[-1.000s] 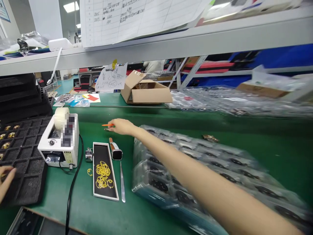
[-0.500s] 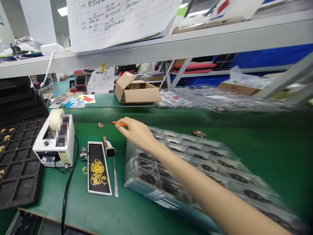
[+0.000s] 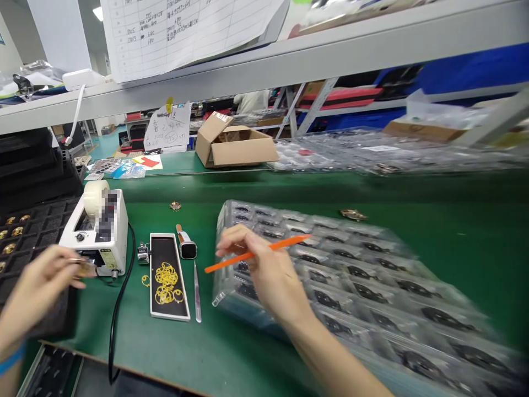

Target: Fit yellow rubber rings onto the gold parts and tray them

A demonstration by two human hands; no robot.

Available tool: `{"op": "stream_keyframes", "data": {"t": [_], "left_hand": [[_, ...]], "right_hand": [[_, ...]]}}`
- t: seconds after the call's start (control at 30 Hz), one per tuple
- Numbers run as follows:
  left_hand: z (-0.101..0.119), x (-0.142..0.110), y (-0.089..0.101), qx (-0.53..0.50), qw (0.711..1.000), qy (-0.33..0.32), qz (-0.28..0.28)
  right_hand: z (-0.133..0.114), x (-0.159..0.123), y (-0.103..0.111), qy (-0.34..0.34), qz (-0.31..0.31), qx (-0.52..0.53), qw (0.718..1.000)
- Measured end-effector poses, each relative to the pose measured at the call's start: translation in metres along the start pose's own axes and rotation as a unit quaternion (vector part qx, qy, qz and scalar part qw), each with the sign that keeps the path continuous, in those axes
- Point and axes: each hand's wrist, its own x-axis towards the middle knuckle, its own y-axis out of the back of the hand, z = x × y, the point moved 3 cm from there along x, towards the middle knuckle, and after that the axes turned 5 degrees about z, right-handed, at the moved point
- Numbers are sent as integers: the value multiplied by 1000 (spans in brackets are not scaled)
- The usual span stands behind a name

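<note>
My right hand is closed around a slim orange pen-like stick, which lies slantwise across the fingers. It is above the near left part of a stack of clear plastic trays with dark parts in their pockets. My left hand has come up at the front of a white tape dispenser. Its fingers are pinched close to the tape outlet on a small shiny thing, too blurred to name. Between the hands lie a narrow white-rimmed tray of yellow rings, a smartwatch and metal tweezers.
A black foam tray with gold pieces is at the left. A tally counter stands beside the dispenser, whose black cable runs forward. Small metal pieces lie behind. An open cardboard box stands at the back, under a shelf beam.
My right hand has drawn back toward me and to the right, still holding the orange stick. My left hand has entered from the left, up to the tape dispenser. The view has shifted slightly.
</note>
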Motion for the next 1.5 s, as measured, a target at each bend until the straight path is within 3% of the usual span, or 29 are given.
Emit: {"op": "stream_keyframes", "data": {"t": [0.07,0.13,0.2,0.27,0.47,0.63,0.83,0.93,1.03,1.2,1.4,1.5], "left_hand": [[14,0,-73,-139,980,30,-141],[14,8,-126,-234,950,56,-198],[5,20,-155,-300,929,87,-196],[-4,31,-168,-351,911,117,-181],[-14,33,-168,-419,887,118,-151],[-14,28,-165,-438,879,111,-151],[-12,28,-161,-442,876,123,-148],[-13,27,-163,-433,881,126,-142],[-15,26,-165,-408,896,122,-128],[-15,27,-166,-346,930,65,-104],[-15,26,-167,-296,951,27,-88],[-16,25,-169,-299,951,36,-77]], "right_hand": [[8,-4,-11,-39,-8,18,999],[16,-9,-18,-61,-2,33,998],[21,-15,-21,-41,9,45,998],[24,-20,-23,-1,1,31,1000],[31,-35,-38,93,-69,-72,991],[30,-47,-46,214,-109,-74,968],[31,-51,-49,409,-189,-165,877],[31,-51,-50,451,-200,-211,844],[28,-56,-48,482,-184,-219,828],[22,-62,-41,493,-97,-192,843],[20,-58,-35,404,-41,-160,900],[20,-57,-35,373,-12,-168,912]]}}
